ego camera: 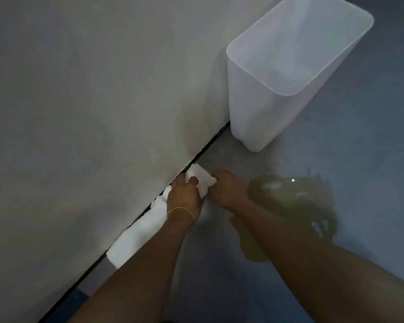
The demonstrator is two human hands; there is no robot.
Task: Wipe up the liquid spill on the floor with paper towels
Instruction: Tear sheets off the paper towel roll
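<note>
Pinching one paper towel (202, 180), hands (184, 197) (228, 191) sit left of spill (294, 201).

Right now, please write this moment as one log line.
left hand: holds paper towel | right hand: pinches paper towel | spill: yellowish, unwiped | bin: upright

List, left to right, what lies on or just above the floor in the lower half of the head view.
white paper towels along the foot of the wall → left hand → paper towel sheet gripped by both hands → right hand → yellowish spill
</note>
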